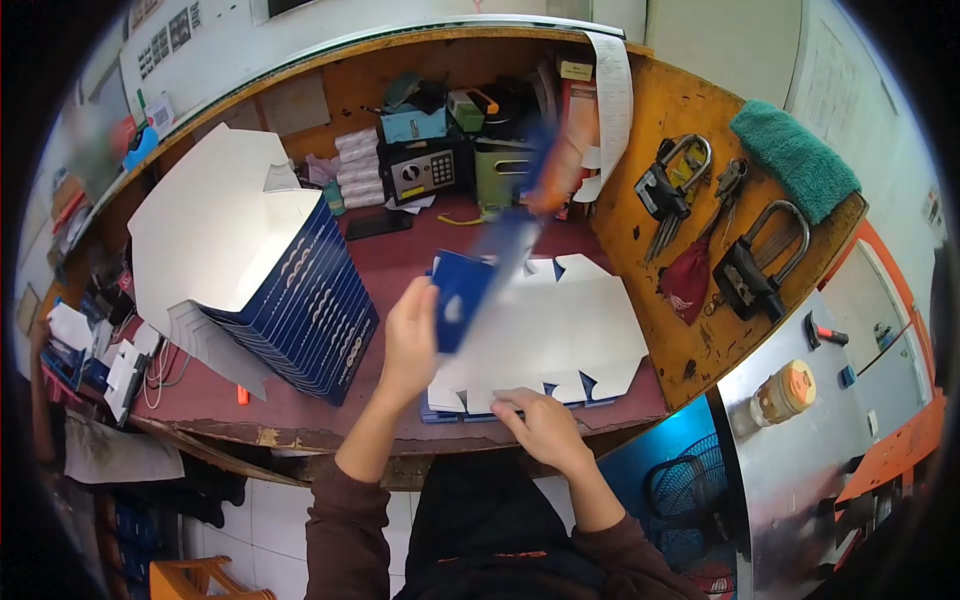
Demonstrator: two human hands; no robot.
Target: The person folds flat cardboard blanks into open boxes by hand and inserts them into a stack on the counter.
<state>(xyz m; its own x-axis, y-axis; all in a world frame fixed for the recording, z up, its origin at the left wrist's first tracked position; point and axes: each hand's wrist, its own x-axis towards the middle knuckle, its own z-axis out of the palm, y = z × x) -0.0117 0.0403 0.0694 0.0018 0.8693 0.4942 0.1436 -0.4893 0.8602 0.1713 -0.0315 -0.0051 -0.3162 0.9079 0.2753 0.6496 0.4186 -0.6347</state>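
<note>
My left hand [408, 345] is closed on a folded cardboard carton [464, 300], blue with some white. The carton stands tilted above a stack of flat cardboard sheets [570, 330], and its upper end is smeared by motion. These sheets lie white side up, with notched edges and blue showing underneath. At the near edge of the stack, my right hand [545, 428] has its thumb and curled fingers on the cardboard sheet. To the left, a tall nested pile of blue-and-white cartons [310, 300] leans on the desk, white flaps spread at its top.
A small safe [422, 172], a dark phone [379, 226] and stacked white rolls [358, 170] stand at the back. Padlocks [762, 262] hang on the right wooden panel, with a green towel [797, 160] over its edge. A jar [783, 393] stands on the metal surface at right.
</note>
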